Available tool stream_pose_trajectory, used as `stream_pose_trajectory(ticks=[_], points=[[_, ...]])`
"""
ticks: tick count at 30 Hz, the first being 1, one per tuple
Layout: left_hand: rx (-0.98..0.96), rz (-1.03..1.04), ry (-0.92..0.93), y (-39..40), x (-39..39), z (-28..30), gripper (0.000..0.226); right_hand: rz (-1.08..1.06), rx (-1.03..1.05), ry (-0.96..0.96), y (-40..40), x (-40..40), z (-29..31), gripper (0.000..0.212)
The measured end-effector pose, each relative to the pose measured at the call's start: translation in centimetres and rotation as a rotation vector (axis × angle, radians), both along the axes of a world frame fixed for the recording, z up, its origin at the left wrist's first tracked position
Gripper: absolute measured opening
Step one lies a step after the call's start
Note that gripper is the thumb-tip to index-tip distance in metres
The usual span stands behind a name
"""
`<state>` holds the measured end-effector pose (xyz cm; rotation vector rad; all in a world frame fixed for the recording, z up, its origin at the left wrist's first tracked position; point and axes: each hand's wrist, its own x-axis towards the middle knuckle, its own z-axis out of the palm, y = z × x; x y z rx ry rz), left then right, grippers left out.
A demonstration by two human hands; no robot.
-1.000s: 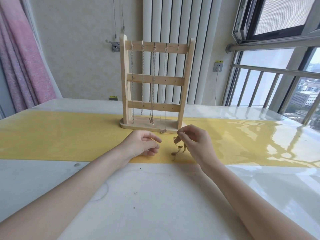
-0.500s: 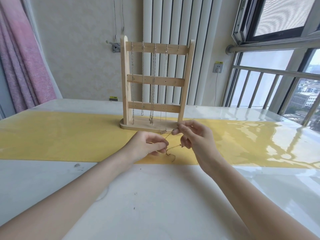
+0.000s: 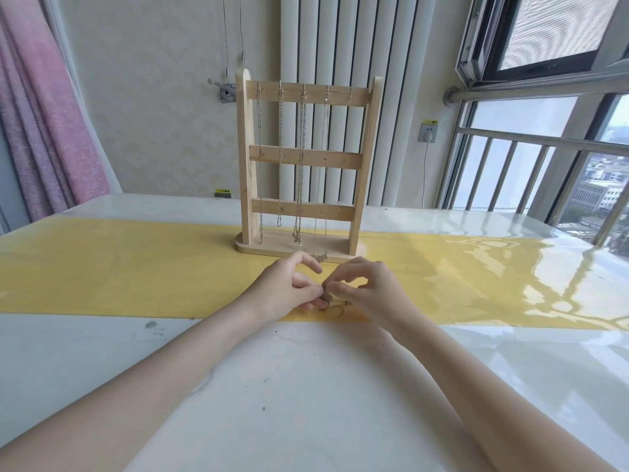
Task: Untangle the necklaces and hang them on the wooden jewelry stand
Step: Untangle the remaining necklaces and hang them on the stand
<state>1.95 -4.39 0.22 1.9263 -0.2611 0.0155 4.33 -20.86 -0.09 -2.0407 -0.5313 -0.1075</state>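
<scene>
Pinching from both sides, the left hand (image 3: 289,289) and right hand (image 3: 369,292) meet at one spot on a fine gold necklace (image 3: 335,305), thumb and forefinger of each closed on it while the other fingers arch clear. That close two-sided hold suits picking at a knot or clasp, though the chain is too thin here to say which. Its slack lies in a small tangle on the yellow runner (image 3: 136,267) of the counter (image 3: 306,386), just under the fingertips. Directly behind stands the wooden jewelry stand (image 3: 303,165), near enough to reach; four chains hang from its top-rail hooks, with one hook at the right end apparently free. Small yellow stickers on the wall socket (image 3: 428,133) and skirting carry writing too small to read.
</scene>
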Motion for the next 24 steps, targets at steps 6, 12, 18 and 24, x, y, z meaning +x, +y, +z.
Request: stream_pose_trajectory(ticks=[6, 12, 18, 24], points=[[0.146, -0.023, -0.118, -0.25, -0.3, -0.13, 0.016, 0.005, -0.042, -0.01, 0.06, 0.25, -0.08, 0.018], [0.152, 0.012, -0.191, -0.2, -0.04, -0.22, 0.006, -0.006, 0.017, 0.03, 0.04, -0.01, 0.05, 0.019], [0.089, 0.077, -0.198, -0.26, 0.12, -0.1, 0.01, 0.007, 0.074, 0.058, -0.09, -0.02, 0.04, 0.018], [-0.049, 0.106, -0.105, -0.1, 0.52, 0.12, 0.01, 0.037, 0.102, 0.072, 0.18, 0.02, -0.14, 0.01]])
